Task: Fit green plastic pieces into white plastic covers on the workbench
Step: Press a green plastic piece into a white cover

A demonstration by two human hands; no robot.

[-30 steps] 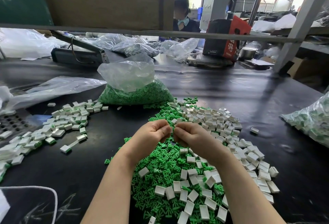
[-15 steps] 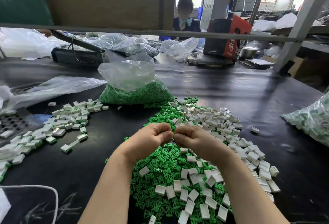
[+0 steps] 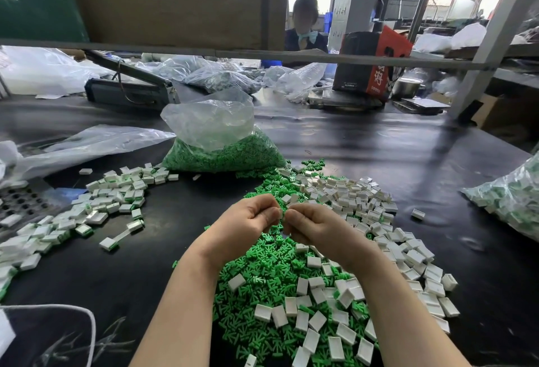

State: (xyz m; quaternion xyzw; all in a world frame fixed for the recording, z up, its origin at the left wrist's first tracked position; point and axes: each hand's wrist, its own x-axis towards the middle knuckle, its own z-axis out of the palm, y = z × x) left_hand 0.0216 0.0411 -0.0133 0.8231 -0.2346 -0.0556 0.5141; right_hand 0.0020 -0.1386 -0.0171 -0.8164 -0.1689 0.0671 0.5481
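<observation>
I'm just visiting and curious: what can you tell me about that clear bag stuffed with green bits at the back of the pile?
The clear plastic bag sits on the black workbench, just beyond the loose pile of green pieces and white covers. Its lower part bulges with small green pieces; the upper part is crumpled, thin, shiny film, standing up loosely with its mouth apparently open. A few spilled green pieces lie against its base. Neither hand touches it.
</observation>
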